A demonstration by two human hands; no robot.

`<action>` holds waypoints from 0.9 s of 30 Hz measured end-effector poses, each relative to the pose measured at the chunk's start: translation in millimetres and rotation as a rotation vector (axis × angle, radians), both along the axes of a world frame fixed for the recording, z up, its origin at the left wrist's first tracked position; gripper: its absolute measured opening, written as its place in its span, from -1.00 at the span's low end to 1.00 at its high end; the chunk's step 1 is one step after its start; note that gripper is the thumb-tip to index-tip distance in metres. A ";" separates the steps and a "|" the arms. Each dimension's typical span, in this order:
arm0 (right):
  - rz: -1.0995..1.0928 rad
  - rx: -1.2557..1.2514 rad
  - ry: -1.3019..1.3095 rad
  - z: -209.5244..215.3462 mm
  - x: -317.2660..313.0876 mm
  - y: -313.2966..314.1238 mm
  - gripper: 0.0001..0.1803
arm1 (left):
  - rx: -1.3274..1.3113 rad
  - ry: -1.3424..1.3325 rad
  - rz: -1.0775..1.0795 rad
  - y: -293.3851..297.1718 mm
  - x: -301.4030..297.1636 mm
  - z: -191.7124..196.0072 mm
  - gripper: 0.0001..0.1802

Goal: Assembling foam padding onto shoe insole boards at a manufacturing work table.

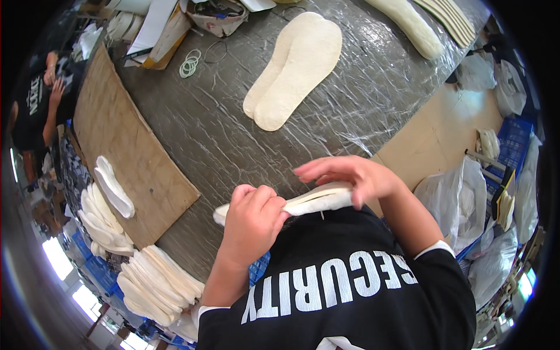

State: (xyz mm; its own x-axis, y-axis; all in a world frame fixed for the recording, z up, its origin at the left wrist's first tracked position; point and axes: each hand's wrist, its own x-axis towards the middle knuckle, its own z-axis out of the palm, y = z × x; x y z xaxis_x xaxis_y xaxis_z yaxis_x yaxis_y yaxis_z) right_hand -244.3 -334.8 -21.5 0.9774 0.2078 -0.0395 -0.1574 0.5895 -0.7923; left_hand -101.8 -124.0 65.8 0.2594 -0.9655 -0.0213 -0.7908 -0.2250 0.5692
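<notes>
Nearest is the worker's own black shirt [437, 309], with pale lettering across it. Beyond stretches the workroom: tan floor [452, 125] to the right, cloudy plastic bags [449, 195] and a blue crate [513, 143] along that side, a co-worker [35, 108] in dark clothes at far left.

The big table [204, 125] is wrapped in dark, crinkled film that throws back the light. On its left lies a wooden board [128, 146], with a heap of cream insoles [154, 286] nearer the worker. A flat overlapping insole pair [306, 70] rests alone at the far middle, well apart from the hands.

The left hand [254, 221] is curled tight around the near-left part of a layered insole [321, 203], held just in front of the shirt. The right hand [367, 178] is spread open at the other end, thumb against it; I can't tell how firmly it bears. From here, I'd judge the layers are being handled or lined up along their edge, where a gap shows. The next move seems to call for a steady left pinch and a light right touch.

Smallest, some pale loops [189, 65] lie near the far edge.
</notes>
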 end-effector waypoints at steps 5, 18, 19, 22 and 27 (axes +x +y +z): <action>-0.149 -0.836 -0.069 36.1 -10.1 13.3 -0.30 | 0.018 0.031 0.029 -1.0 -11.4 -14.4 -0.72; -0.422 -1.051 -0.073 9.2 -23.8 34.9 -0.62 | 0.052 0.010 0.033 -12.5 -33.8 -23.1 -0.60; -0.441 -1.043 -0.089 9.1 -23.8 34.7 -0.61 | 0.051 0.011 0.030 -13.6 -34.7 -25.1 -0.60; -0.461 -1.062 -0.095 10.9 -23.8 34.3 -0.60 | 0.040 -0.045 0.038 -15.6 -36.0 -29.4 -0.62; -0.483 -1.130 -0.114 16.3 -23.4 35.7 -0.57 | 0.038 -0.070 -0.023 -13.8 -33.2 -33.2 -0.68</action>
